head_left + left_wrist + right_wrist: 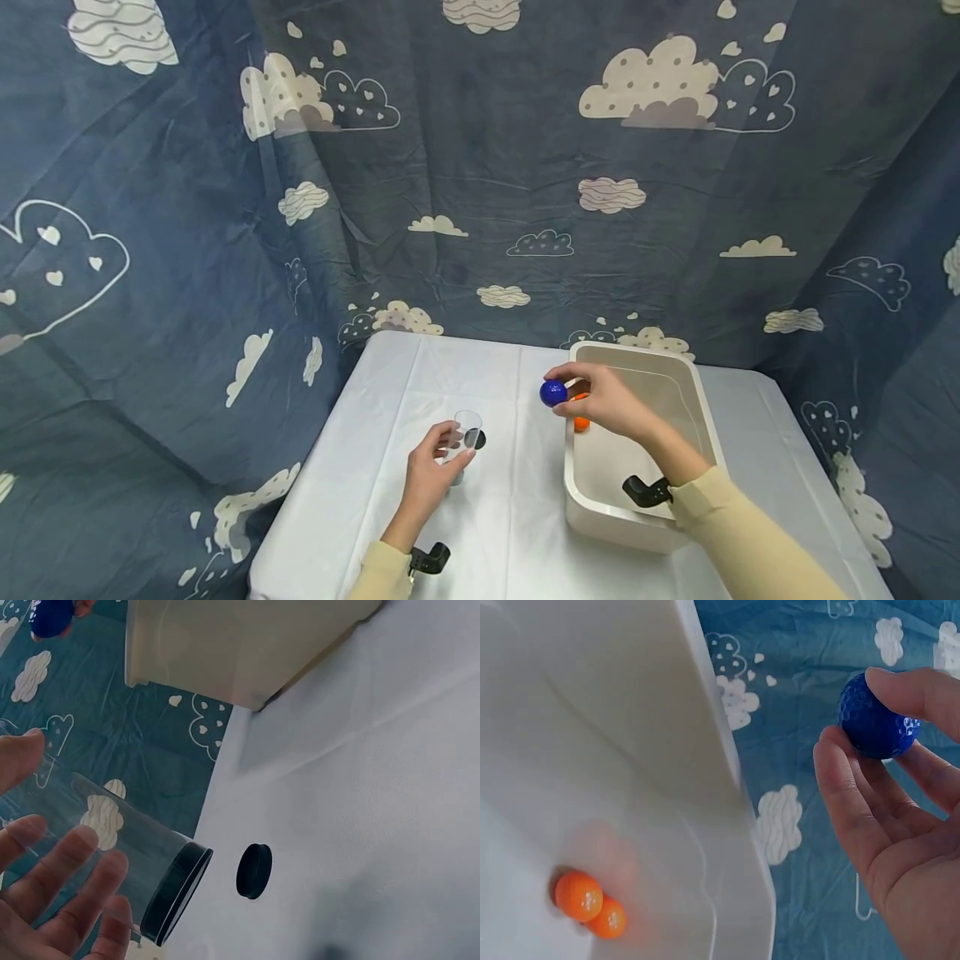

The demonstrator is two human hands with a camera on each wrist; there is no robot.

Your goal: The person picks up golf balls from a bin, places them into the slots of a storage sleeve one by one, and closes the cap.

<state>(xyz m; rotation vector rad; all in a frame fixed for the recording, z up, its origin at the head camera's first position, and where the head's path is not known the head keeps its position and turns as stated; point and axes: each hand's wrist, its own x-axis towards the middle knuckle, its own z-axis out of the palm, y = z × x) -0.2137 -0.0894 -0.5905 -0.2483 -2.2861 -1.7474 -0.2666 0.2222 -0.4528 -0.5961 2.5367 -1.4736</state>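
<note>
Right fingers pinch blue ball | bin edge beside | left fingers hold clear jar | tablecloth between

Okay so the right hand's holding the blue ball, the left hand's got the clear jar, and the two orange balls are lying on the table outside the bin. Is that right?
Not quite: the two orange balls lie inside the bin, as the right wrist view shows. The right hand does hold the blue ball and the left hand the clear jar.

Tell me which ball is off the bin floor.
The blue ball, pinched in the right hand; the two orange balls lie inside the white bin.
</note>
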